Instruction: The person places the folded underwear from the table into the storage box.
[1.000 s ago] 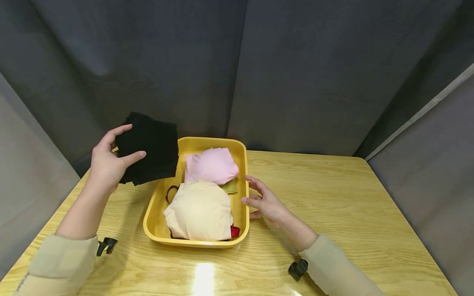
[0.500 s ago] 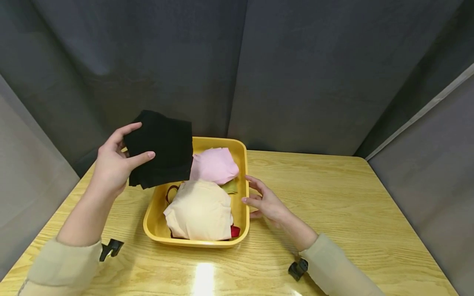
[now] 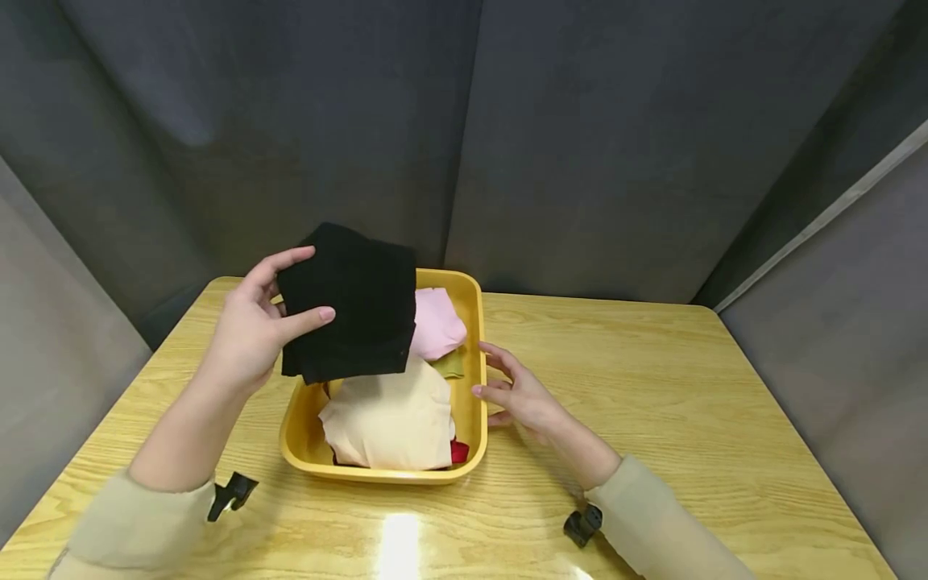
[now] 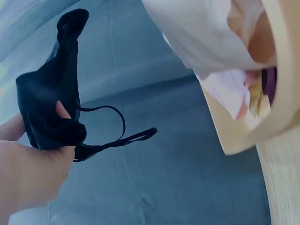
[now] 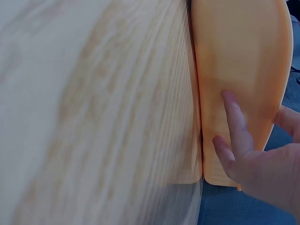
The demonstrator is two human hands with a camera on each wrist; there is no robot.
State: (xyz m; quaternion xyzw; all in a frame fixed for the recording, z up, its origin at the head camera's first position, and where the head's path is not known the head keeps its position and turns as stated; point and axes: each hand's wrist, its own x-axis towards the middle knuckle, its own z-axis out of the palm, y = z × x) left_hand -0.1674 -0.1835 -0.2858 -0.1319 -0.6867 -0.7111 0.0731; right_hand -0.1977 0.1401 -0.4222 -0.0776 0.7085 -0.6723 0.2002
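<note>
My left hand pinches a folded black garment between thumb and fingers. The cloth hangs raised over the left and back part of a yellow plastic tub, hiding some of what lies there. Thin looped straps trail from it in the left wrist view. My right hand is at the tub's right side, fingers spread loosely; in the right wrist view its fingertips rest against the outer wall. Inside the tub lie a cream garment and, behind it, a pink one.
A bit of red cloth and some olive cloth show beneath the larger pieces in the tub. Everything stands on a pale wooden table. Dark grey curtains hang behind its back edge.
My left hand has carried the black garment to the right, so it now covers more of the tub and of the pink garment. My right hand has stayed in place.
</note>
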